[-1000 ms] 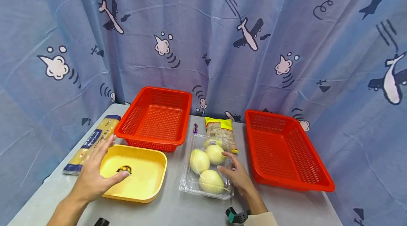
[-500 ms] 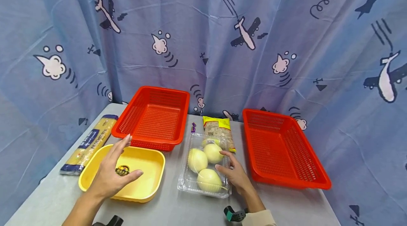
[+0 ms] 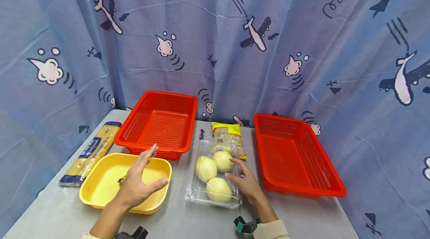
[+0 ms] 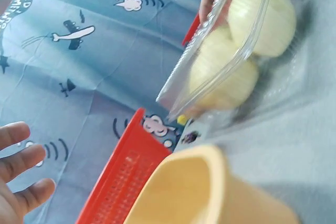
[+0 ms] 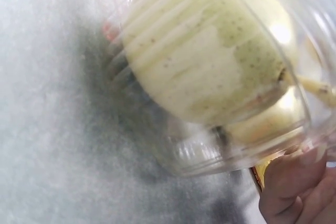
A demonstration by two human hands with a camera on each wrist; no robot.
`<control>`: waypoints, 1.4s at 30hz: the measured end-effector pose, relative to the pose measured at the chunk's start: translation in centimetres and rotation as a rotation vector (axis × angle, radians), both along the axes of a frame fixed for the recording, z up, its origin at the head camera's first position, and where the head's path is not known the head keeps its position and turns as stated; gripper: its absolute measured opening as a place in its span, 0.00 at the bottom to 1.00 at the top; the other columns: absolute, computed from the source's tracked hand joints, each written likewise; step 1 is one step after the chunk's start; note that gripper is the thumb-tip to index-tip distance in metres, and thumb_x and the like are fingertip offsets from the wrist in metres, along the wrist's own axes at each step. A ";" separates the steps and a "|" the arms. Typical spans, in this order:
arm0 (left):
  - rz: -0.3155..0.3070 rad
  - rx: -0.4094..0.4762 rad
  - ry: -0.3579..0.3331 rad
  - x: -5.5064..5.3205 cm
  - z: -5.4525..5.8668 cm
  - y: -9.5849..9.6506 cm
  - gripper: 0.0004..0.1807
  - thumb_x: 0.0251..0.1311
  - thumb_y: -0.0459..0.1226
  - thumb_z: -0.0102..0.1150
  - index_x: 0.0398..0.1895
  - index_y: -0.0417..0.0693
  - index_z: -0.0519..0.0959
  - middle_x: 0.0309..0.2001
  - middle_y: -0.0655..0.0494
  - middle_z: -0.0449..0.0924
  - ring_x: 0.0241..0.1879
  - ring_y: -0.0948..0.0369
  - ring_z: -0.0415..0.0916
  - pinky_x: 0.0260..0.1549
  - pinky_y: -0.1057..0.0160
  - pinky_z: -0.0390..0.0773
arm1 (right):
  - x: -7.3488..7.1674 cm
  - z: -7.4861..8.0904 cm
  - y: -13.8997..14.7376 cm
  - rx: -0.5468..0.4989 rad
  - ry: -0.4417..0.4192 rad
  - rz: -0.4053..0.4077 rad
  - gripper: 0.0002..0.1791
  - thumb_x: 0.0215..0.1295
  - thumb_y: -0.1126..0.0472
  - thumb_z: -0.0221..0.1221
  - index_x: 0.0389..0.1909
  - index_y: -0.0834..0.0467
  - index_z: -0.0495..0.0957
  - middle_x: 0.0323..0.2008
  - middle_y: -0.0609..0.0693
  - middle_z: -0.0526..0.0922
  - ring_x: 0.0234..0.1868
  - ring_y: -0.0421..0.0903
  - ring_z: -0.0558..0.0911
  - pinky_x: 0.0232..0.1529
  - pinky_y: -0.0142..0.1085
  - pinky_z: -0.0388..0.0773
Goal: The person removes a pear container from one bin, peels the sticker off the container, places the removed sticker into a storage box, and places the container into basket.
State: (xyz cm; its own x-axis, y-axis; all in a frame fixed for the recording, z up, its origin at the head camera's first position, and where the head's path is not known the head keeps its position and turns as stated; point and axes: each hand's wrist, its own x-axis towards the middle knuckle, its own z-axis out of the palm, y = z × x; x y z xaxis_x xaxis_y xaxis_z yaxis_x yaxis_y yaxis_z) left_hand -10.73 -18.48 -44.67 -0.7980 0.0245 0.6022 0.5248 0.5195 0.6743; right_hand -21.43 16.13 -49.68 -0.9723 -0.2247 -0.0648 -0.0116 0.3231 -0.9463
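A clear plastic clamshell box (image 3: pixel 193 193) lies on the table in the head view, with several round, pale yellow-green pears (image 3: pixel 218 190) inside. My right hand (image 3: pixel 246 183) is at the box's right side, fingers relaxed and bent, with index finger and thumb apart at the lid's edge. In the right wrist view its fingers (image 5: pixel 291 184) lie right at the plastic rim, beside a speckled pear with a stem. My left hand (image 3: pixel 136 186) hovers over the yellow basin (image 3: pixel 88 194), thumb spread from the fingers, holding nothing. The left wrist view shows its fingertips (image 4: pixel 37 192) apart from everything.
One red basket (image 3: pixel 122 140) stands behind the basin, another red basket (image 3: pixel 268 171) at the right. A long pack of dried noodles (image 3: pixel 92 153) lies far left. Behind the box are a yellow-topped bag (image 3: pixel 228 130) and a small purple-wrapped candy (image 3: pixel 202 134). A patterned curtain (image 3: pixel 215 44) hangs behind.
My left hand has moved right across the yellow basin towards the box. The right hand stays at the box's right side. The whole head view has shifted slightly.
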 end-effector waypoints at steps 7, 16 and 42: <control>-0.027 0.003 -0.008 -0.8 -0.3 1.7 0.52 0.42 0.39 0.76 0.73 0.53 0.60 0.64 0.50 0.68 0.59 0.53 0.67 0.55 0.67 0.66 | -0.3 -0.3 -0.1 -0.001 0.008 -0.007 0.31 0.59 0.59 0.66 0.65 0.50 0.69 0.57 0.60 0.66 0.51 0.58 0.64 0.39 0.43 0.65; -0.067 0.013 -0.020 -1.7 -1.0 4.5 0.50 0.45 0.42 0.75 0.73 0.51 0.60 0.64 0.51 0.68 0.62 0.53 0.65 0.60 0.59 0.64 | -0.1 -0.2 -0.1 0.003 -0.001 -0.004 0.31 0.58 0.54 0.68 0.63 0.45 0.71 0.59 0.60 0.66 0.53 0.59 0.64 0.41 0.45 0.66; -0.046 0.139 -0.322 -3.9 -3.8 10.0 0.44 0.52 0.52 0.67 0.72 0.48 0.63 0.65 0.47 0.65 0.65 0.43 0.59 0.58 0.34 0.57 | 0.2 -0.2 0.0 -0.037 0.009 0.002 0.31 0.57 0.54 0.68 0.63 0.47 0.71 0.70 0.61 0.57 0.65 0.67 0.57 0.56 0.67 0.57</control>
